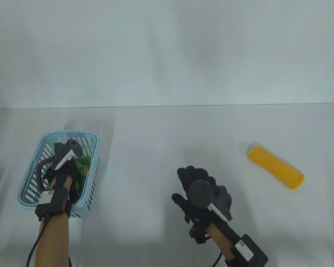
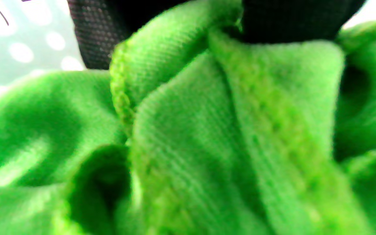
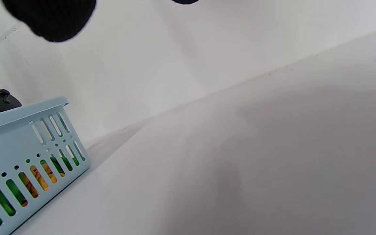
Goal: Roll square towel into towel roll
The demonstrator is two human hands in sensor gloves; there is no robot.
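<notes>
Nearest us, our right hand (image 1: pixel 201 192) hovers over the bare worktop (image 1: pixel 156 167), fingers spread and relaxed, holding nothing. Our left hand (image 1: pixel 61 173) reaches down into the light blue basket (image 1: pixel 48 139) at the left, where a crumpled green towel (image 2: pixel 188 137) fills the left wrist view; black gloved fingers (image 2: pixel 96 36) press into its folds from above, though we cannot tell whether they actually pinch the cloth. An orange cloth (image 3: pixel 39 178) shows through the basket's slots beside the green. Farther off to the right, well apart from both hands, a rolled yellow towel (image 1: pixel 277 167) lies on the worktop.
</notes>
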